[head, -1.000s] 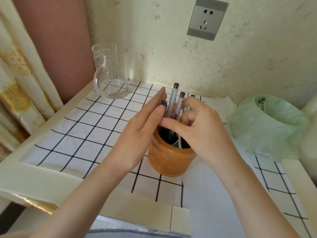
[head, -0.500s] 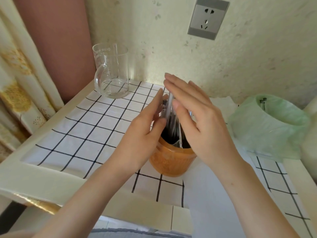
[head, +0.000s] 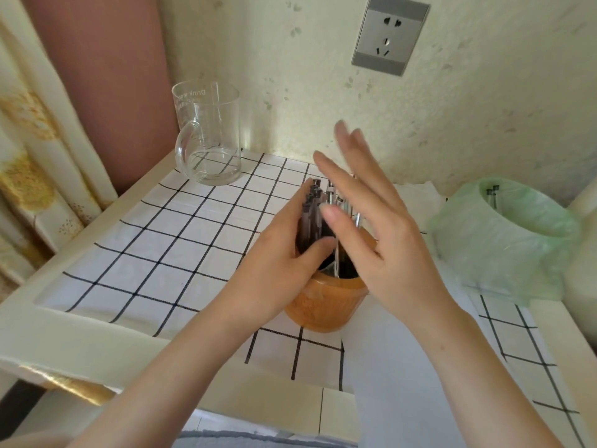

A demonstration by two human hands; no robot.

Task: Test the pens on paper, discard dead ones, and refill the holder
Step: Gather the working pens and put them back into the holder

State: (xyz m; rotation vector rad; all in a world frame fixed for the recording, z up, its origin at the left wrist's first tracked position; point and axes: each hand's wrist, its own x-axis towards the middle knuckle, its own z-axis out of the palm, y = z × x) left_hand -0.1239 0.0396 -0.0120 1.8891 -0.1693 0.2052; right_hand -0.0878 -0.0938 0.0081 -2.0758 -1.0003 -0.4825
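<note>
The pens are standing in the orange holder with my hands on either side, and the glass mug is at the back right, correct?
Not quite. The head view shows the glass mug at the back left, not right. The pens do stand in the orange holder, with the left hand and right hand on either side.

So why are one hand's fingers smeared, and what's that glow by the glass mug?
Head view: the right hand is motion-blurred at the fingertips, the left hand holding the pens is sharp; the glow is light on the wall beside the glass mug; the wide lens slants the wall socket.
</note>
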